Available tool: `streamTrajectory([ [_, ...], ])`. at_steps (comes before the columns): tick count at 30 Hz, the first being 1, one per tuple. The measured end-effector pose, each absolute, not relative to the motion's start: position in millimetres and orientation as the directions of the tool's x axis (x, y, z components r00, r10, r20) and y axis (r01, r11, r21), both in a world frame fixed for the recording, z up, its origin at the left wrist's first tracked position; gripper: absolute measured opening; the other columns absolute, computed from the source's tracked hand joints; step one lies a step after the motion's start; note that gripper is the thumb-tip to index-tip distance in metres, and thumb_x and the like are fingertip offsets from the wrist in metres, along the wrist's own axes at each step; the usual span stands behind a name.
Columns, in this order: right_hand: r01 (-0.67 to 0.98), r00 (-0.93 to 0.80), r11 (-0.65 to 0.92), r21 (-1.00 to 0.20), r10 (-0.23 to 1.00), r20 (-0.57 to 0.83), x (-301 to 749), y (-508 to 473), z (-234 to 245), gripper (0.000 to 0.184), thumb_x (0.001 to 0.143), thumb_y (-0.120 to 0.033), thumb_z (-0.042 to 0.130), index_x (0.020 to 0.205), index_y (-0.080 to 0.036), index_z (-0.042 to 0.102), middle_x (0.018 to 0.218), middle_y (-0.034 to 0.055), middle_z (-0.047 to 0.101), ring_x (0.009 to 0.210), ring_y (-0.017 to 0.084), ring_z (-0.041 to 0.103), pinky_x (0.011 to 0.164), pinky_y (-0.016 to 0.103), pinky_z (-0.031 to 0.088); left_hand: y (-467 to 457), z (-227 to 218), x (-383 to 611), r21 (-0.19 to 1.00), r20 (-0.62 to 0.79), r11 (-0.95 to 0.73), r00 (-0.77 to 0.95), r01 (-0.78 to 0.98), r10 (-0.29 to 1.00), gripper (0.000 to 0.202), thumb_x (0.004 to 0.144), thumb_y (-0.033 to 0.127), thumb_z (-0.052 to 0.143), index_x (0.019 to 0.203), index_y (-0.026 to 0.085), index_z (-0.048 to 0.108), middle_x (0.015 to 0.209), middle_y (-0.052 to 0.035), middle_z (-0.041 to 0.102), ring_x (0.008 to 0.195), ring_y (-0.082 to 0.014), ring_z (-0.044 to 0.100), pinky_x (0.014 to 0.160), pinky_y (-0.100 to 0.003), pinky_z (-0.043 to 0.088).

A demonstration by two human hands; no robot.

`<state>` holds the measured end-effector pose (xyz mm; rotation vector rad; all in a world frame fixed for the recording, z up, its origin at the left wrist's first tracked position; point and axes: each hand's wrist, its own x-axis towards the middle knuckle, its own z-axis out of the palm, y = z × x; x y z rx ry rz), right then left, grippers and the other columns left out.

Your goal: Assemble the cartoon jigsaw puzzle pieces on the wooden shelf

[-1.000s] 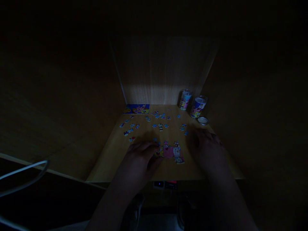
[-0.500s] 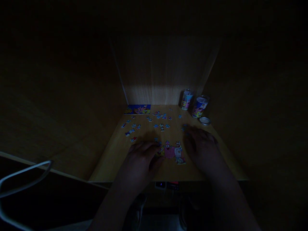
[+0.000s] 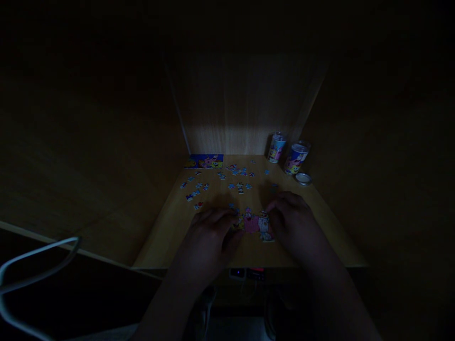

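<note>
Several joined jigsaw pieces (image 3: 251, 224) lie flat near the front of the wooden surface, showing a pink cartoon figure between a yellow one and a white one. At their left end, the fingers and thumb of my left hand (image 3: 211, 232) curl around the edge and hide part of it. My right hand (image 3: 293, 220) is at the upper right corner, its fingers pinched together close to the joined pieces. What it pinches seems to be a small puzzle piece, mostly hidden in the dim light. Loose puzzle pieces (image 3: 241, 187) lie scattered beyond both hands.
Two cartoon-printed cans, one slimmer (image 3: 276, 148) and one wider (image 3: 296, 157), stand at the back right, with a round metal lid (image 3: 303, 178) in front. A blue picture card (image 3: 204, 161) lies at the back left. Dark wooden walls enclose the surface. A white cable (image 3: 39, 248) loops at lower left.
My right hand has moved left and nearer from the loose pieces at right to the joined puzzle's upper right corner, its fingers now pinched. My left hand has stayed in place.
</note>
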<state>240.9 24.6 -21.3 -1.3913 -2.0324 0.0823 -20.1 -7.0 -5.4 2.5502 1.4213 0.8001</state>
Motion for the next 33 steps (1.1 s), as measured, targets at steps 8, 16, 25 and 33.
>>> streamTrajectory([
  [8,0.802,-0.22,0.424,-0.42,0.864,0.453,238.8,24.3,-18.1,0.022,0.099,-0.01,0.058,0.099,-0.024,0.076,0.111,0.0091,0.076,0.11,0.03,0.069,0.105,0.048,0.054,-5.7,-8.4,-20.5,0.359,0.402,-0.543,0.4,0.759,0.824,0.02,0.103,0.023,0.079,0.123,0.025,0.076,0.129,-0.0063,0.079,0.12,-0.0316,0.074,0.109,-0.06,0.059],
  [16,0.796,-0.206,0.404,-0.451,0.881,0.426,238.4,23.1,-16.6,0.024,0.099,-0.01,0.058,0.099,-0.024,0.077,0.109,0.0086,0.077,0.108,0.03,0.069,0.102,0.046,0.053,-6.0,-8.1,-20.8,0.35,0.402,-0.545,0.404,0.762,0.822,0.022,0.103,0.022,0.079,0.125,0.025,0.076,0.131,-0.0072,0.079,0.121,-0.0317,0.073,0.109,-0.06,0.059],
  [25,0.789,-0.21,0.41,-0.458,0.88,0.426,239.0,22.7,-16.3,0.024,0.101,-0.012,0.057,0.098,-0.024,0.078,0.107,0.0079,0.078,0.106,0.03,0.069,0.099,0.046,0.053,-6.0,-7.7,-21.9,0.344,0.397,-0.545,0.407,0.765,0.823,0.02,0.104,0.022,0.078,0.124,0.025,0.077,0.13,-0.0067,0.079,0.12,-0.0319,0.073,0.108,-0.06,0.058],
  [33,0.794,-0.212,0.419,-0.441,0.87,0.446,238.6,22.4,-15.0,0.025,0.101,-0.012,0.057,0.1,-0.025,0.079,0.11,0.0081,0.079,0.107,0.03,0.071,0.1,0.046,0.054,-7.5,-8.6,-21.9,0.321,0.45,-0.552,0.389,0.769,0.804,0.021,0.104,0.024,0.076,0.125,0.026,0.077,0.129,-0.0079,0.078,0.118,-0.032,0.073,0.107,-0.058,0.058],
])
